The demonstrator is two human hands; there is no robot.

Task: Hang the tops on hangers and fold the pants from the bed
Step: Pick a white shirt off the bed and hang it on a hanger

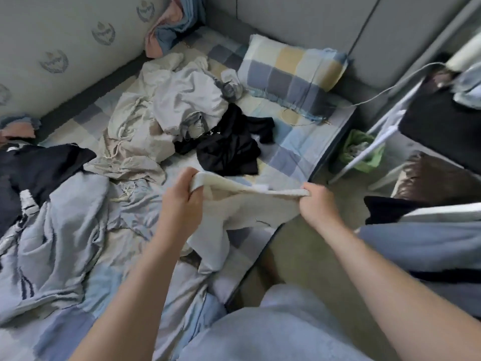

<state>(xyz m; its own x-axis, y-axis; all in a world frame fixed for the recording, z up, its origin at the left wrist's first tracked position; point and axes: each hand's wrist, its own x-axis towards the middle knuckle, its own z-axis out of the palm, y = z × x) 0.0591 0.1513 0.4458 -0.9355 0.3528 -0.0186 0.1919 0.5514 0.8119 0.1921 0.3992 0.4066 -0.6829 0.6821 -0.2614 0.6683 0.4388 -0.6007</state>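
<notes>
Now, seen from above, both your hands are lifted over the bed (294, 142), well nearer to you than the checked pillow (291, 71) at its head. Your left hand (182, 196) has its fingers curled round one end of a cream garment (242, 212). Your right hand (316, 204) pinches the other end. The garment's upper edge is pulled straight between the two hands, and the rest hangs loose toward the sheet. That edge may be a waistband, but the cloth is too blurred to tell whether this is a top or pants.

Just left of the pillow lies a rumpled pile of pale grey and beige clothes (166, 118). A black garment (229, 147) lies on your side of the pillow, touching that pile. Far to the pillow's left, a dark navy garment (39, 168) rests against a crumpled pale blue blanket (59, 230). Right of the pillow, past the mattress edge, a green bag (361, 149) sits on the floor.
</notes>
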